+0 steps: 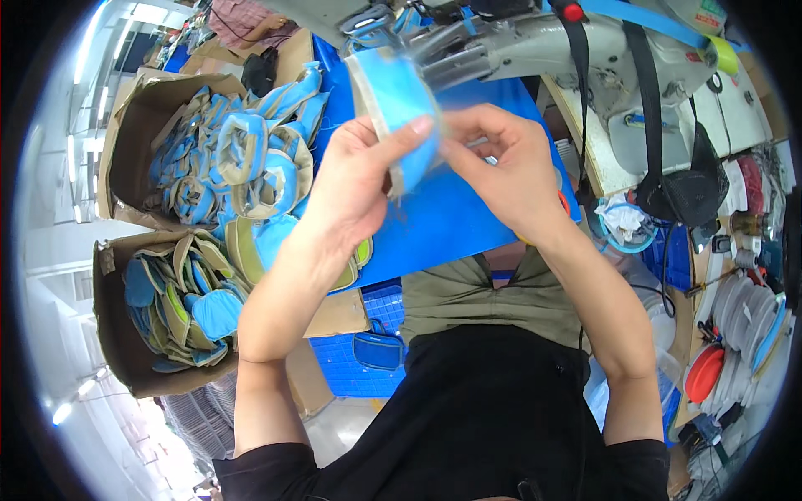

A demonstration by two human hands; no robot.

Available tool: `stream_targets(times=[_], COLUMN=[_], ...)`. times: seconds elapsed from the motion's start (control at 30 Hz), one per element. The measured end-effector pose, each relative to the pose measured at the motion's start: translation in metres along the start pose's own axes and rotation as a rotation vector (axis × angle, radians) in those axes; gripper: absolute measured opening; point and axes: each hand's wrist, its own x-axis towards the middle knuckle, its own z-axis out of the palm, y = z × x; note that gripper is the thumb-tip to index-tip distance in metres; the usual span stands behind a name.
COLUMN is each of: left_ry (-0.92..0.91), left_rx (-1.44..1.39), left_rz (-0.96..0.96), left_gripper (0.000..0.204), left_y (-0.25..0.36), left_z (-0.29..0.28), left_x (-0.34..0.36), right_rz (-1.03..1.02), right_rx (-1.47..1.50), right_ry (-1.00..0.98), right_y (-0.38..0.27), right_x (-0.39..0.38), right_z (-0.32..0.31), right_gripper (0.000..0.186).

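Note:
My left hand (351,179) grips a blue fabric band (404,93) with a beige edge, its thumb pressed on the blue face. The band is raised above the blue tabletop (464,213) and partly blurred. Close to the band's right side, my right hand (514,167) has its thumb and fingers curled in a pinch. Motion smears those fingertips, so what lies between them is hidden. Just beyond the band stands a grey sewing machine (535,58).
At the left, one cardboard box (125,163) overflows with blue-and-beige fabric rings (242,150). A nearer box (113,334) holds flat blue and olive fabric pieces (219,313). A black strap (652,108) hangs at the right, near a small lined bin (626,225).

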Motion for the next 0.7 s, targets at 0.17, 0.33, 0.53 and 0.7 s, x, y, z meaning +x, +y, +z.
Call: stream_targets(times=[0.17, 0.33, 0.53, 0.7], left_ry=[-0.029, -0.025, -0.008, 0.068], left_rx=[-0.041, 0.014, 0.046, -0.026], left_rz=[0.021, 0.041, 0.080, 0.096], left_gripper=[0.018, 0.016, 0.016, 0.019], left_y=[0.000, 0.005, 0.010, 0.011], left_z=[0.004, -0.005, -0.007, -0.009], left_x=[-0.001, 0.012, 0.016, 0.009], right_rz=[-0.008, 0.028, 0.057, -0.058], right_rx=[0.043, 0.103, 0.112, 0.086], right_ry=[0.011, 0.031, 0.037, 0.050], right_y=[0.000, 0.005, 0.006, 0.007], right_x=[-0.001, 0.009, 0.022, 0.025], right_z=[0.002, 0.008, 0.009, 0.012], right_gripper=[0.019, 0.020, 0.021, 0.023])
